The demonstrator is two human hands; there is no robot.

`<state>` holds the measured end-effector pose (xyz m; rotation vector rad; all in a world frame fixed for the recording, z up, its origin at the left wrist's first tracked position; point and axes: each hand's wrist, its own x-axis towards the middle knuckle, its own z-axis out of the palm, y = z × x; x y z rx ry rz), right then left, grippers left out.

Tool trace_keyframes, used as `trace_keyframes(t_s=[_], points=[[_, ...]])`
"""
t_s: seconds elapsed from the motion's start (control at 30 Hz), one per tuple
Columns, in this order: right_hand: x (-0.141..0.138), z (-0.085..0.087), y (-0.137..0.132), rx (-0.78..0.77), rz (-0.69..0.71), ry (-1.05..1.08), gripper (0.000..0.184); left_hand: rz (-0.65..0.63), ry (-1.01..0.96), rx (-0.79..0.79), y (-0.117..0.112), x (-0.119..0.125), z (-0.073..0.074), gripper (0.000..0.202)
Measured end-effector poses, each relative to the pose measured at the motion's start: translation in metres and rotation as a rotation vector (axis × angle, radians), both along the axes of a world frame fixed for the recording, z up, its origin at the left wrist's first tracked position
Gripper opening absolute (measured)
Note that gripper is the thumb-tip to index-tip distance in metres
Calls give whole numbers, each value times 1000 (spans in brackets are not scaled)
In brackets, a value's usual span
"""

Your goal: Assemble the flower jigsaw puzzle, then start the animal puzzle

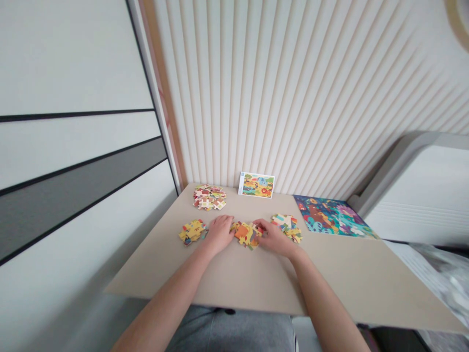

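My left hand [220,233] and my right hand [274,238] rest on a beige tabletop [227,278], their fingertips at either side of a small heap of jigsaw puzzle pieces [246,234]. My right fingers lie over an orange-red piece at the heap's right side. Whether either hand grips a piece is hidden. A yellow heap of pieces [192,231] lies just left of my left hand. Another heap [287,227] sits beyond my right hand. A larger, mixed heap [209,197] lies near the far edge.
A picture card of a colourful scene [256,185] leans against the ribbed white wall [286,98]. A colourful assembled puzzle or printed board [331,216] lies flat at the far right of the table. White panelling [73,146] runs along the left side.
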<state>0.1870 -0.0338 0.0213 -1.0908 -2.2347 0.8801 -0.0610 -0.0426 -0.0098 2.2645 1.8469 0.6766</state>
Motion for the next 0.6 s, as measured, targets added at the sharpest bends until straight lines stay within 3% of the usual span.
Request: trace_keyframes(t_s=[0.1, 0.27, 0.6], points=[[3, -4, 7, 54, -116, 0, 32, -1, -2, -8, -3, 0, 3, 29], [5, -9, 15, 109, -244, 68, 33, -5, -35, -34, -4, -1, 8, 28], [5, -4, 14, -116, -407, 378, 39, 31, -271, -10, 2, 0, 10, 28]])
